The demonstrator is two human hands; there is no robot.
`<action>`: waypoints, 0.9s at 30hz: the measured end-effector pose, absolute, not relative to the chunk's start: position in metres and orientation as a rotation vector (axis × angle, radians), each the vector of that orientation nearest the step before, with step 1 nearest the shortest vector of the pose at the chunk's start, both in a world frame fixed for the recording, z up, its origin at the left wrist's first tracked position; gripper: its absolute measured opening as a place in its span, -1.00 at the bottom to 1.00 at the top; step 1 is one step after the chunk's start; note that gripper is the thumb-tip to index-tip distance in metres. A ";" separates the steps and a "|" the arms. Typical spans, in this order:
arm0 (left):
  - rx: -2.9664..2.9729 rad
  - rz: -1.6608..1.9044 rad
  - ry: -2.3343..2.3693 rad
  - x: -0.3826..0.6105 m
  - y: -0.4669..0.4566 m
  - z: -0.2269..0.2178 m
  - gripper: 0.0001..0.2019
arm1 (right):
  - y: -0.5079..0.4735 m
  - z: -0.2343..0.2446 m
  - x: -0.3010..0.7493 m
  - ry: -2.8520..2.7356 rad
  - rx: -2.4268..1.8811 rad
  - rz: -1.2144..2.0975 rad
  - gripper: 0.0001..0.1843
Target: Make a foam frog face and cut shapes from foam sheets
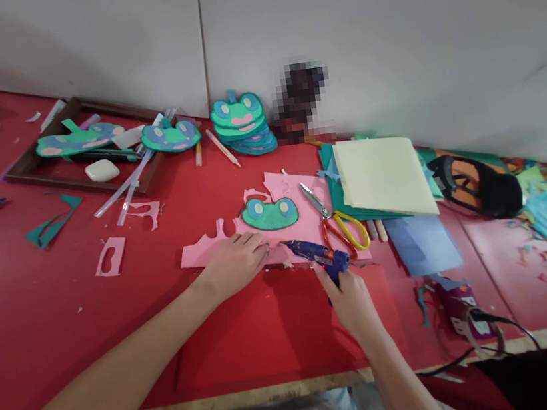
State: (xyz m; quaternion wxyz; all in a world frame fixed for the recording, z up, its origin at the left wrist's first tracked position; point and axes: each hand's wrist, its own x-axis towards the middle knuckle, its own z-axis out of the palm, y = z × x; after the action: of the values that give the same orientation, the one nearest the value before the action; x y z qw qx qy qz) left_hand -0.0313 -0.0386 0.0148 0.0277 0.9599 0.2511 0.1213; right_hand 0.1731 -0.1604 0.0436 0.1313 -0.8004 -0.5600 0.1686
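Note:
My right hand (349, 299) is closed round the handle of a blue hot glue gun (317, 253), whose nozzle points left toward my other hand. My left hand (234, 262) rests palm down on a pink foam sheet (301, 225), fingers curled and pinched at the sheet's near edge by the nozzle; what they pinch is hidden. A green frog-face cutout (269, 213) with blue eyes lies on the pink sheet just beyond my left hand. Red-and-yellow handled scissors (336, 220) lie to the right of the cutout.
A stack of yellow, green and blue sheets (383, 177) lies at right. More frog cutouts (241, 125) are piled by the wall, others on a dark wooden frame (27, 171). Pink scraps (110, 255), glue sticks (125, 187), a black mask shape (477, 186) and a cable (500, 319) lie about.

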 end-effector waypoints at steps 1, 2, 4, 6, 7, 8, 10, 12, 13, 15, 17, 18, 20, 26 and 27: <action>2.964 0.377 0.771 -0.031 -0.039 0.015 -0.79 | -0.161 0.044 0.174 -1.628 -2.325 0.484 -0.44; 2.964 0.381 0.769 -0.031 -0.038 0.015 -0.79 | -0.162 0.044 0.175 -1.631 -2.327 0.477 -0.43; 2.962 0.385 0.772 -0.032 -0.038 0.015 -0.78 | -0.163 0.044 0.176 -1.656 -2.333 0.461 -0.42; 2.958 0.390 0.781 -0.032 -0.039 0.015 -0.78 | -0.164 0.045 0.176 -1.697 -2.336 0.443 -0.39; 2.956 0.394 0.786 -0.032 -0.039 0.015 -0.78 | -0.164 0.044 0.175 -1.710 -2.338 0.432 -0.38; 2.956 0.397 0.790 -0.032 -0.039 0.015 -0.78 | -0.164 0.044 0.175 -1.715 -2.344 0.423 -0.37; 2.963 0.401 0.792 -0.032 -0.039 0.015 -0.78 | -0.165 0.044 0.174 -1.711 -2.355 0.408 -0.34; 2.974 0.398 0.788 -0.032 -0.039 0.015 -0.78 | -0.165 0.045 0.174 -1.693 -2.368 0.393 -0.32; 2.977 0.393 0.785 -0.032 -0.039 0.015 -0.79 | -0.166 0.045 0.174 -1.684 -2.374 0.388 -0.31; 2.973 0.379 0.787 -0.032 -0.039 0.015 -0.79 | -0.166 0.046 0.174 -1.660 -2.391 0.378 -0.32; 2.962 0.361 0.790 -0.032 -0.039 0.016 -0.79 | -0.166 0.047 0.174 -1.639 -2.421 0.385 -0.32; 2.958 0.357 0.791 -0.031 -0.039 0.016 -0.79 | -0.166 0.048 0.174 -1.634 -2.435 0.393 -0.32; 2.956 0.360 0.789 -0.032 -0.039 0.015 -0.79 | -0.166 0.049 0.173 -1.619 -2.460 0.404 -0.33; 2.956 0.371 0.790 -0.032 -0.039 0.015 -0.78 | -0.165 0.051 0.170 -1.585 -2.521 0.403 -0.32; 2.958 0.366 0.789 -0.032 -0.039 0.015 -0.77 | -0.165 0.051 0.170 -1.577 -2.528 0.399 -0.31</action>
State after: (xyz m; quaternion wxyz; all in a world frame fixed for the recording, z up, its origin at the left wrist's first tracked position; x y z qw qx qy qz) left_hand -0.0323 -0.0388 0.0155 0.0290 0.9590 0.2558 0.1187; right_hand 0.1700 -0.1649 0.0512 0.0675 -0.8391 -0.5233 0.1325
